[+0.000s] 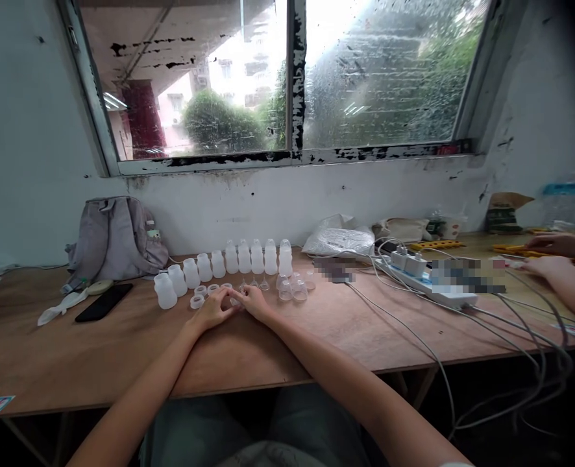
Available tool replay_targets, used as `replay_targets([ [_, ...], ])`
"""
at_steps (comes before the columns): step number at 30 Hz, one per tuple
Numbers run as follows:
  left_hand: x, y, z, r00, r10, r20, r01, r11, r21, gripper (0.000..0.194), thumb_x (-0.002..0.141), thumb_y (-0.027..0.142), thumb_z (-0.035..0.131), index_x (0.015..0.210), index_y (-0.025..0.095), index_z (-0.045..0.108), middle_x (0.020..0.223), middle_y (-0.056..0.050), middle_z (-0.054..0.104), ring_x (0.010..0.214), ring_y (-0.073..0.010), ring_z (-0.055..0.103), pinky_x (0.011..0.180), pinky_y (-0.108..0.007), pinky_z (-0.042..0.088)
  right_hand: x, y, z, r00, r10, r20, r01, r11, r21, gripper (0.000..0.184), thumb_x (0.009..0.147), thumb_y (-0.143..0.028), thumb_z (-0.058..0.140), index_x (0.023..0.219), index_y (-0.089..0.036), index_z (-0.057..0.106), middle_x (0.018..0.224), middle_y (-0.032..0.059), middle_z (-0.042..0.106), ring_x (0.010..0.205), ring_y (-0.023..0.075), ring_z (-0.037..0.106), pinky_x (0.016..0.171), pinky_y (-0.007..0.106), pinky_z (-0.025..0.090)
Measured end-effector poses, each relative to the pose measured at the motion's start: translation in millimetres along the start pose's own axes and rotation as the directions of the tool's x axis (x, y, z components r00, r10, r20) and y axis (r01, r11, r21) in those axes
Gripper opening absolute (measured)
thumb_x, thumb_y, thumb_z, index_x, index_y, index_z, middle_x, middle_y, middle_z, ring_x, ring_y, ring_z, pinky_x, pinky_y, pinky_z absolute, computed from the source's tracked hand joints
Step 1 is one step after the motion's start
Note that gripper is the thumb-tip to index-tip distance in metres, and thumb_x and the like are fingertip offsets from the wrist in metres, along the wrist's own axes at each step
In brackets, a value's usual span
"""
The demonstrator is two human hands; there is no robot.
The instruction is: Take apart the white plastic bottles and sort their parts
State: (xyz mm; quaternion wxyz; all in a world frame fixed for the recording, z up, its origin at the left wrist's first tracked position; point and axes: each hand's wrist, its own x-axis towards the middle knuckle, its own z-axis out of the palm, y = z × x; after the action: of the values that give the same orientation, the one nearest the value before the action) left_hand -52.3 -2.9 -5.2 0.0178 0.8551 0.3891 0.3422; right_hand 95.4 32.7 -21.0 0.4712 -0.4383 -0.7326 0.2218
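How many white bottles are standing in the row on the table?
10: five shorter bottles curve along the row's left part, and five taller domed-top bottles stand to their right. None seems hidden.

No legible lettering anywhere.

Bottles [232,258] block the back — tabletop [107,357] open front-left; cables [563,360] obstruct right.

What the fingers [253,296] touch is too small to tell; a dark item [337,271] is blurred; another person's arm [566,285] is cut off.
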Motion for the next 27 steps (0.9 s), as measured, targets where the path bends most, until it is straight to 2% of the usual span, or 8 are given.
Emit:
replay_targets([
  [5, 2, -1, 2.5, 1.000, -0.012, 0.016, 0.011, 0.999, 0.049, 0.022, 0.074, 0.032, 0.050, 0.091, 0.019, 0.052, 0.099, -0.006, 0.055, 0.091, -0.0200, 0.052, 0.081, -0.034, 0.041, -1, -4, 1, 0.993, 0.012, -0.119, -0.016, 0.999, -0.036, 0.044, 0.069, -0.053, 0.048, 0.046, -0.019, 0.033, 0.045, -0.0060, 0.034, 0.046, 0.0078, 0.033, 0.045, 0.019, 0.024],
  [9, 0, -5, -1.4, 0.998, -0.036, 0.045, 0.031, 0.994, 0.108, 0.019, 0.073, 0.035, 0.051, 0.082, 0.019, 0.054, 0.095, -0.005, 0.055, 0.085, -0.0192, 0.053, 0.078, -0.033, 0.042, 1, -5, -9, 0.953, 0.046, -0.301, -0.072, 0.994, -0.078, 0.039, 0.074, -0.053, 0.041, 0.055, -0.020, 0.036, 0.050, -0.0057, 0.037, 0.048, 0.0089, 0.035, 0.048, 0.020, 0.026],
  [13, -3, -15, -11.4, 0.995, -0.090, 0.038, 0.081, 0.979, 0.189, 0.026, 0.075, 0.042, 0.048, 0.084, 0.019, 0.054, 0.095, -0.006, 0.054, 0.088, -0.0198, 0.051, 0.081, -0.033, 0.040, 6, 1, -22, 0.923, 0.071, -0.378, -0.132, 0.981, -0.139, 0.032, 0.070, -0.051, 0.048, 0.064, -0.021, 0.038, 0.051, -0.0061, 0.039, 0.048, 0.0105, 0.038, 0.049, 0.021, 0.027],
  [17, -6, -25, -20.4, 0.987, -0.155, 0.046, 0.137, 0.954, 0.268, 0.034, 0.071, 0.051, 0.048, 0.083, 0.019, 0.054, 0.099, -0.006, 0.054, 0.093, -0.0223, 0.048, 0.082, -0.035, 0.037, 10, 9, -26, 0.928, 0.069, -0.366, -0.150, 0.969, -0.197, 0.027, 0.071, -0.047, 0.049, 0.069, -0.021, 0.040, 0.054, -0.0052, 0.043, 0.051, 0.0117, 0.043, 0.050, 0.021, 0.027],
  [23, -12, -37, -22.9, 0.961, -0.274, 0.034, 0.245, 0.904, 0.351, 0.037, 0.064, 0.057, 0.051, 0.072, 0.020, 0.055, 0.102, -0.007, 0.053, 0.099, -0.0269, 0.045, 0.085, -0.041, 0.031, 8, 14, -24, 0.961, 0.079, -0.263, -0.156, 0.946, -0.284, 0.022, 0.069, -0.039, 0.056, 0.076, -0.021, 0.044, 0.065, -0.0027, 0.050, 0.058, 0.0126, 0.047, 0.051, 0.021, 0.027],
  [27, -12, -41, -21.7, 0.944, -0.331, 0.003, 0.307, 0.880, 0.363, 0.040, 0.064, 0.056, 0.051, 0.084, 0.022, 0.055, 0.100, -0.007, 0.054, 0.100, -0.0278, 0.044, 0.087, -0.044, 0.028, 8, 15, -25, 0.977, 0.098, -0.191, -0.158, 0.931, -0.329, 0.021, 0.066, -0.031, 0.061, 0.079, -0.021, 0.047, 0.084, 0.0006, 0.053, 0.067, 0.0126, 0.050, 0.053, 0.021, 0.029],
])
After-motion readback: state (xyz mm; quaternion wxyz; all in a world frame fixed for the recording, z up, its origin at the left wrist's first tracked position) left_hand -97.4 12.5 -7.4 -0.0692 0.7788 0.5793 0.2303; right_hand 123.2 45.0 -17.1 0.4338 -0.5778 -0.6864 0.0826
